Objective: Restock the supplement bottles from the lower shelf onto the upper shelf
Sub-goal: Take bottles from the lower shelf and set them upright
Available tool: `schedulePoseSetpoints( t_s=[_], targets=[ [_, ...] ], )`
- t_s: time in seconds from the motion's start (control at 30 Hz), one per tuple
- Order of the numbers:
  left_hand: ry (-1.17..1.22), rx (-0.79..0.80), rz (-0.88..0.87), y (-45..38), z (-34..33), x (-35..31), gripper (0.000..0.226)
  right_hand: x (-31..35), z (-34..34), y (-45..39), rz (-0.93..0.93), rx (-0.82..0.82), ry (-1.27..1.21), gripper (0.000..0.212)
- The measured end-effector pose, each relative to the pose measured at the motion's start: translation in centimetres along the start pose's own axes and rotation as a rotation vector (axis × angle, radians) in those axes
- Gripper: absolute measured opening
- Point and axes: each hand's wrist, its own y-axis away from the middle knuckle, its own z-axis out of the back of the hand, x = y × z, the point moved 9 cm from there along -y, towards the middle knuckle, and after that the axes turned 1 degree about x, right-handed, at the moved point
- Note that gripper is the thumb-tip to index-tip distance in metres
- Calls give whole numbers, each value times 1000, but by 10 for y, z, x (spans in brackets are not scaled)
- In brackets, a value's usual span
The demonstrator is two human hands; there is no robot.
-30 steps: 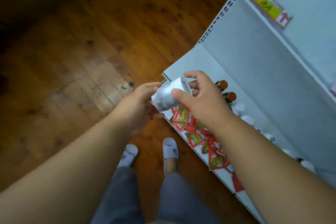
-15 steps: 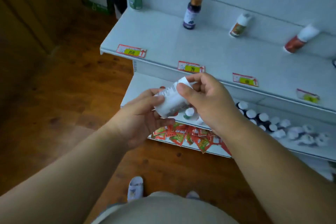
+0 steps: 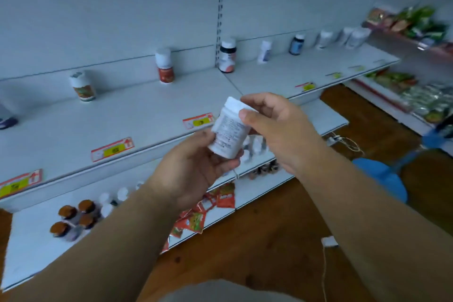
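1. One white bottle (image 3: 229,131) is in hand right now, held in mid-air in front of the upper shelf (image 3: 147,115) and tilted with its cap up and away from the person.
2. Both hands share it: the left hand (image 3: 193,169) cups the base with fingers curled under and the thumb against the label, while the right hand (image 3: 277,127) pinches the cap end between thumb and curled fingers.
3. Several bottles already stand on the upper shelf, spaced well apart along the back wall: a green-labelled bottle (image 3: 82,86), a red-labelled bottle (image 3: 164,65), a dark bottle (image 3: 227,56) and a few more further right, too blurred to describe.
4. Plenty remains below. On the lower shelf (image 3: 29,247) I see a cluster of brown-capped bottles (image 3: 73,218), some white caps (image 3: 115,200) just beside them, and more white bottles partly hidden behind the hands.
5. Red sachets (image 3: 208,206) lie along the lower shelf's front edge; they are no part of the job.
6. My judgement: the restocking is underway but far from finished, with this bottle not yet set down and most of the lower stock untouched.
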Motion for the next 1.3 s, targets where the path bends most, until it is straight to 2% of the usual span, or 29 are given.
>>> schedulePoseSetpoints(
  t_s=[0.07,0.13,0.23,0.3,0.4,0.53,0.63,0.73,0.8,0.9,1.07,1.17,1.3],
  targets=[
    [-32,13,-26,-37,-34,14,52,-12,50,-7,-22,-80,-4,30],
    [-125,-48,-79,-69,-60,24,46,-25,94,-13,-49,-171,22,36],
    [-344,-81,-104,-110,-95,34,53,-42,146,-29,-89,-222,-25,19],
    [-366,-21,-65,-140,-115,40,48,-50,176,-43,-98,-234,-138,19],
    [-276,98,17,-191,-144,48,46,-58,220,-72,-85,-279,-268,27],
    [-361,122,13,-263,-187,53,49,-72,283,-93,-79,-464,-179,31],
    [-550,145,-6,-310,-228,63,37,-86,330,-101,-86,-573,-96,36],
    [-820,236,-47,-354,-266,81,44,-106,380,-111,-89,-624,-83,28],
    [-917,281,-73,-386,-290,98,48,-118,417,-122,-83,-649,-39,25],
    [-1030,257,-147,-440,-319,120,48,-143,469,-149,-103,-620,-19,26],
    [-1145,140,-187,-516,-354,150,48,-182,547,-211,-175,-436,32,40],
    [-1160,83,-192,-560,-368,150,40,-191,581,-255,-197,-331,74,39],
    [-1268,-10,-220,-622,-375,138,28,-207,612,-322,-190,-268,97,40]
  ],
)
